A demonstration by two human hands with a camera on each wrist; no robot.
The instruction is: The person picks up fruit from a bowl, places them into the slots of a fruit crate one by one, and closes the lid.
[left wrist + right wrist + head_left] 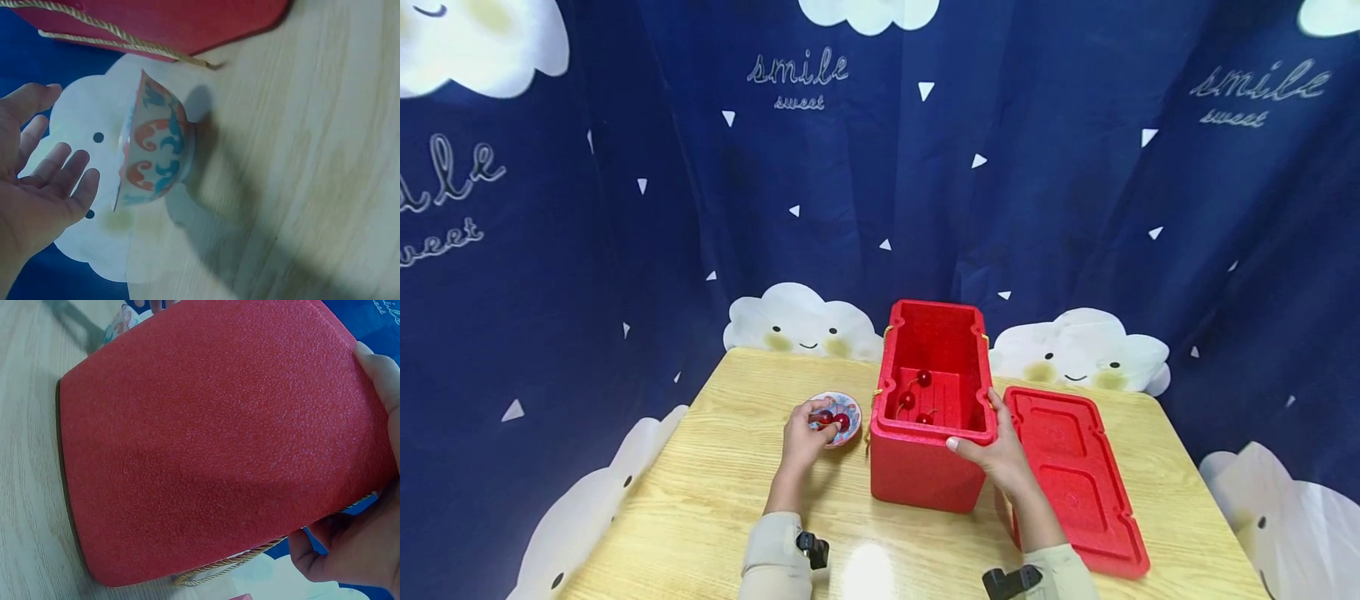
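Hung across the upper frame, a dark blue curtain [865,183] with white clouds and small triangles; readable on it, "smile sweet" in pale script [799,70] at upper centre and upper right, partly cut off at far left. Below, a light wood-grain desk [700,492], with glare at bottom centre. At lower centre, an uncovered red box [925,471], with twisted gold cord [119,29] outside; to its right, a red lid [1078,487] on the desk. Gripping the box's near right corner with the right hand [1000,454], thumb at the front rim, fingers along the right side. Holding the left hand [805,433] loose and empty, fingers apart, over a patterned bowl [159,153] left of the box. Two cherries [841,422] visible in the bowl, three inside the box.
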